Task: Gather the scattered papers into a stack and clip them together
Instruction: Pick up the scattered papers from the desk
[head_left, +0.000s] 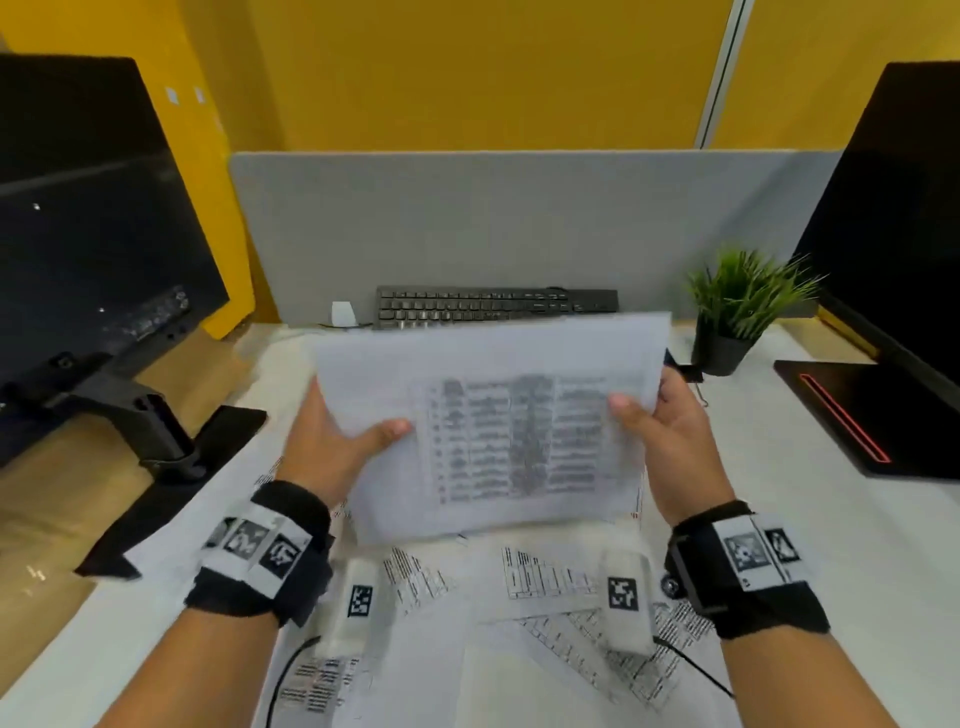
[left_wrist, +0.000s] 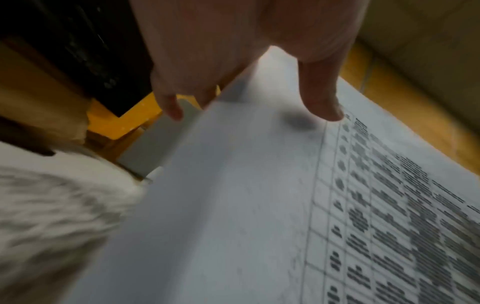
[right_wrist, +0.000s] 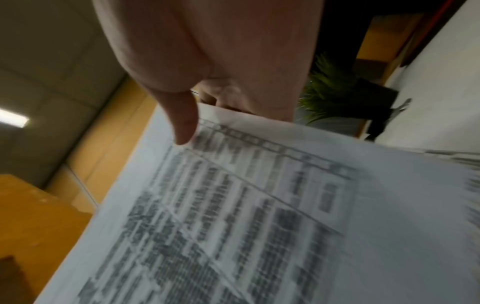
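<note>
Printed sheet (head_left: 488, 426) held raised above the scattered papers (head_left: 519, 597), between both hands; left hand (head_left: 332, 441) and right hand (head_left: 670, 436) each pinch one side edge, thumbs on top.

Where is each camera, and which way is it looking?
Head: worn up on the head, looking down at the white desk; both forearms, the left hand and the right hand show, holding the white printed paper sheets.
Left wrist: looks along the left hand's thumb onto the sheets.
Right wrist: looks along the right hand's thumb onto the sheets, towards the small green potted plant.
All three share the sheets; head and right wrist share the plant.
</note>
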